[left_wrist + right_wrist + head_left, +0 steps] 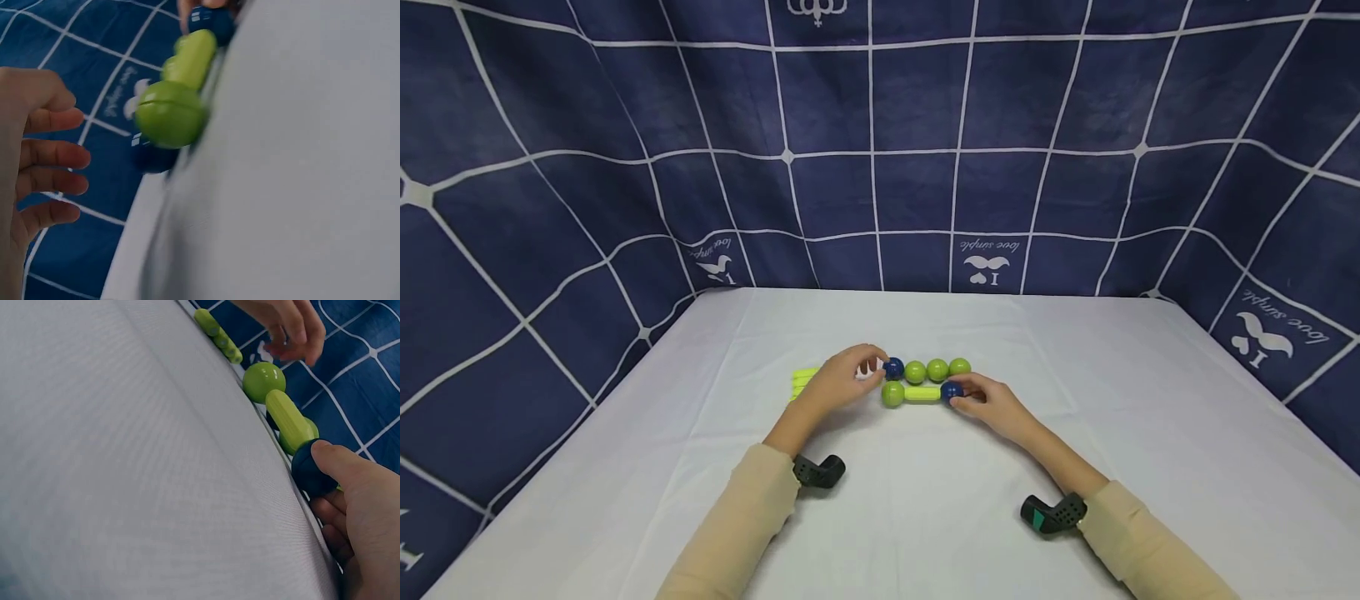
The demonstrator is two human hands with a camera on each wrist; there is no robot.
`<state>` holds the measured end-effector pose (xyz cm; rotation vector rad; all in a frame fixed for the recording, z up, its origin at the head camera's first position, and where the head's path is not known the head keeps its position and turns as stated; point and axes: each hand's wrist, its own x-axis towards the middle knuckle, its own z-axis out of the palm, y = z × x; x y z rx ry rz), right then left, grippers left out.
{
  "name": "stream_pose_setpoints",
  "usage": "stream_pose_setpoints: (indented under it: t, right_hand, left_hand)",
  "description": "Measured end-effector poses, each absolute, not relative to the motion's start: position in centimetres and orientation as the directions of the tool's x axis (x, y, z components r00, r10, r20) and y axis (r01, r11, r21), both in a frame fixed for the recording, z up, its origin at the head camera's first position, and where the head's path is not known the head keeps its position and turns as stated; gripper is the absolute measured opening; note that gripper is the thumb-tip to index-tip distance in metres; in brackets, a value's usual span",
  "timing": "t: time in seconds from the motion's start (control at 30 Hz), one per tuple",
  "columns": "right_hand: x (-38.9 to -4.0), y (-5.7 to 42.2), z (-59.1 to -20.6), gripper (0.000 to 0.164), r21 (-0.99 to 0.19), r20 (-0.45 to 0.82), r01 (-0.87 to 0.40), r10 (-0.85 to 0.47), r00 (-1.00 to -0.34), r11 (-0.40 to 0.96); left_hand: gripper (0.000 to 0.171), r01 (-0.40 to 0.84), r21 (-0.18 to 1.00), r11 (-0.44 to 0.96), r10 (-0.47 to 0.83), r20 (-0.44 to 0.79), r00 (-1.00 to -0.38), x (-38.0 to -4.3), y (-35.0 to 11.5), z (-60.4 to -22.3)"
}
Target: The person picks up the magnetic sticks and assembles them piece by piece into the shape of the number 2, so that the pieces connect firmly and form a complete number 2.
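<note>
My right hand (996,406) pinches a dark blue ball (309,470) between thumb and fingers. A yellow-green rod (922,393) joins that ball to a green ball (892,394) at its left end. My left hand (842,377) hovers close to the green ball with loosely bent fingers and holds nothing; in the left wrist view a gap shows between its fingers and the balls. Just behind the joined piece, a second dark blue ball (893,368) and several loose green balls (937,370) lie in a row.
Several yellow-green rods (802,379) lie side by side on the white tablecloth (880,508), partly hidden behind my left hand. A dark blue curtain (917,192) with white grid lines rises along the table's back and sides.
</note>
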<state>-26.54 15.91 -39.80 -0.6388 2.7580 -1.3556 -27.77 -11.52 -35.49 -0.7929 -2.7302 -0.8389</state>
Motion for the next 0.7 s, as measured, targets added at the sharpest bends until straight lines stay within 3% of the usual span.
stream_pose_setpoints:
  t: [0.17,0.4,0.53,0.7]
  right_hand:
    - [-26.6,16.0,-39.8,0.044,-0.750,0.181,-0.367,-0.363,-0.914,0.550]
    - [-26.6,15.9,-39.9,0.044,-0.750,0.183,-0.368,-0.361,-0.914,0.550]
    - [-26.6,16.0,-39.9,0.045,-0.748,0.185,-0.369,-0.361,-0.914,0.552]
    - [-26.6,16.0,-39.9,0.044,-0.748,0.186,-0.369,-0.360,-0.914,0.552]
  left_hand:
    - [0.020,0.437,0.486,0.757,0.332,0.291,-0.897,-28.7,-14.2,-34.1]
    - [0.030,0.240,0.510,0.826,0.249,0.051,-0.967,-29.5,-18.2,-34.2]
    - [0.031,0.242,0.521,0.818,0.286,-0.004,-0.958,-29.7,-19.1,-34.8]
    - [0.028,0.289,0.525,0.801,0.333,0.010,-0.943,-29.8,-19.2,-35.4]
